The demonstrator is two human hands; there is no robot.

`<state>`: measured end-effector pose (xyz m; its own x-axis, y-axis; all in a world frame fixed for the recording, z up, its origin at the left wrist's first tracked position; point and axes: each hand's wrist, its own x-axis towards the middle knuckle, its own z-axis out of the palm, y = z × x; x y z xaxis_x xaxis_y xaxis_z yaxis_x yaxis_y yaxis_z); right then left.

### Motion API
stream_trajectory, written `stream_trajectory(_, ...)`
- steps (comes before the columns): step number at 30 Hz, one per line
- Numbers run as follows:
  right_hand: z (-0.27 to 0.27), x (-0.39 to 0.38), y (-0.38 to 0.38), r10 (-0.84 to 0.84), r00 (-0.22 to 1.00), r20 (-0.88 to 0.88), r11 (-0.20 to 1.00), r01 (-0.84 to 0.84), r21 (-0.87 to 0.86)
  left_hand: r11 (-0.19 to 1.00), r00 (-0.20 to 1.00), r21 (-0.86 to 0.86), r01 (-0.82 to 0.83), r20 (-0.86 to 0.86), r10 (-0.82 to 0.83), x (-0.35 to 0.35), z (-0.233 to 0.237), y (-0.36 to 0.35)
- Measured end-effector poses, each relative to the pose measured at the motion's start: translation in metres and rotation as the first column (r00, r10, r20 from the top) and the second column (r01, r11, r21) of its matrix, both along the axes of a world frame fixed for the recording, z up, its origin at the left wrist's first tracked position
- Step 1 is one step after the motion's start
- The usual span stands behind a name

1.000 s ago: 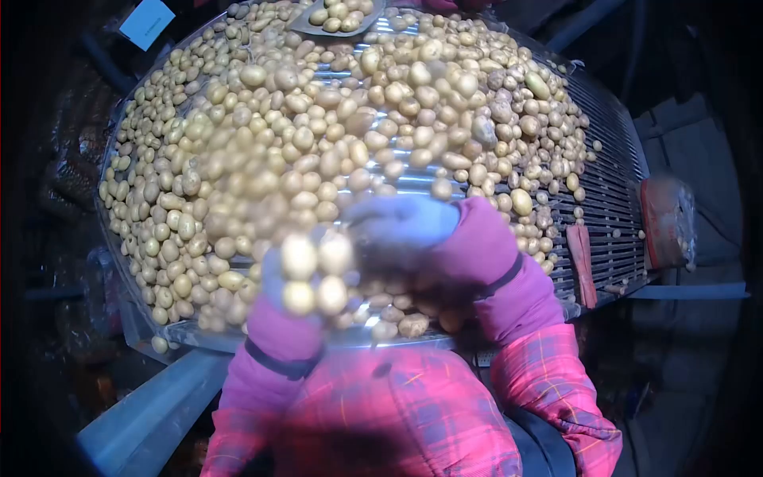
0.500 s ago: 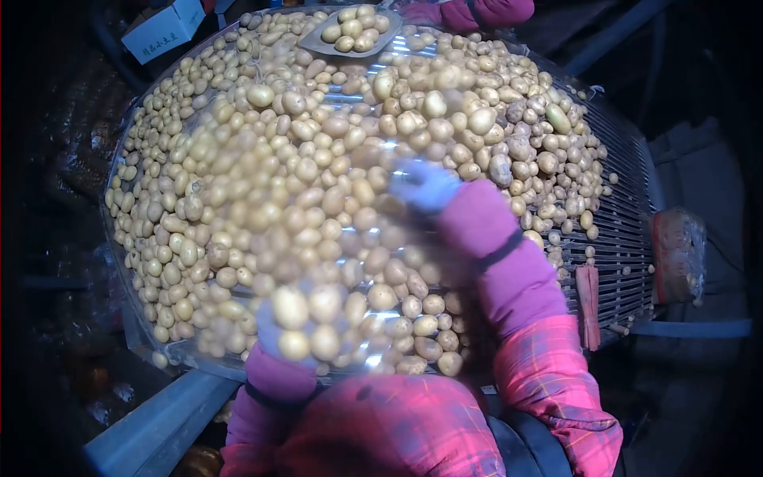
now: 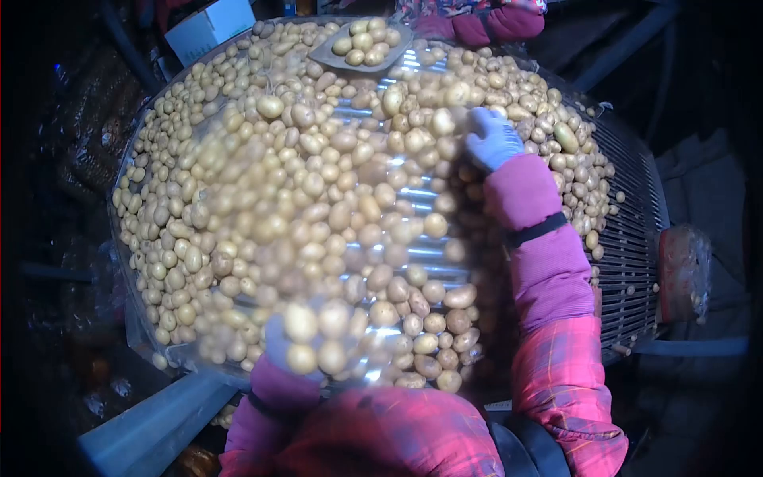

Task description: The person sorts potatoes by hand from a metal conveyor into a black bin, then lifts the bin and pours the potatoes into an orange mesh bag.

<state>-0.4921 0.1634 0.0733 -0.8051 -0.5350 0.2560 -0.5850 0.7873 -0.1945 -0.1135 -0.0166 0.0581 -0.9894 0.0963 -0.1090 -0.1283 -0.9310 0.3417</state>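
Observation:
A broad heap of pale yellow potatoes covers the slatted metal table. My right hand, in a pale blue glove, reaches over the far right part of the heap. Its thumb and fingers look apart, with the fingertips against potatoes and nothing plainly held. Near the front edge, my gloved left hand is around a cluster of potatoes. Blur and the potatoes hide most of its fingers.
A shallow scoop with several potatoes rests at the back. Another person's sleeve is behind it. A white box stands at the back left. Dark bars form the right side, beside a plastic-wrapped red bundle.
My right hand has moved away and to the right, from the middle of the heap to its far right part. More bare slats show there. My left hand stays at the potato cluster.

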Motion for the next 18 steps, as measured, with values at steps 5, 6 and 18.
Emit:
stream_trajectory(5, 0.0, 0.004, -0.057, -0.101, 0.99, 0.095, 0.936, 0.063, 0.346, 0.97, 0.995, 0.225, -0.095, 0.026, 0.092, 0.012, -0.003, 0.002)
stream_trajectory(6, -0.008, -0.01, -0.062, -0.111, 0.987, 0.113, 0.936, 0.066, 0.347, 0.975, 0.993, 0.196, -0.106, 0.067, 0.095, 0.019, -0.005, -0.003)
stream_trajectory(18, 0.062, 0.054, -0.078, -0.021, 0.987, 0.158, 0.841, -0.068, 0.536, 0.939, 0.926, 0.106, -0.326, 0.235, 0.295, 0.049, -0.017, 0.009)
